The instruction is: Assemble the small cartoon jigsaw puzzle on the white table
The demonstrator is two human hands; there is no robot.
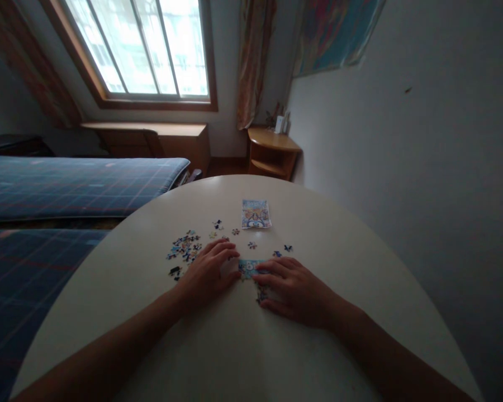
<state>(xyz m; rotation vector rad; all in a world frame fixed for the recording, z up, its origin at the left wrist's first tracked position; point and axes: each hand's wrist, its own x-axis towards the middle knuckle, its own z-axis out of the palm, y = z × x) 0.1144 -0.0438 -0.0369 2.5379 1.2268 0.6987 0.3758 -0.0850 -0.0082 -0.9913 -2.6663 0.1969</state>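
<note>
A partly assembled jigsaw puzzle (247, 269), with a light-blue printed strip on top, lies flat on the table in front of me. My left hand (212, 265) rests at its left end, thumb and fingers apart, the fingertips near or touching the edge. Over its right side lies my right hand (297, 290), fingers spread and partly covering it. More joined pieces (261, 291) show below the strip beside the right fingers; the rest of them is hidden. A heap of loose puzzle pieces (185, 245) lies left of my left hand.
Single pieces lie beyond my hands, among them a dark piece (288, 248) and a pale one (252, 245). A printed picture packet (256, 214) lies farther back on the round white table (339, 240). A bed (79, 187) stands left; a wall (423, 167) runs along the right.
</note>
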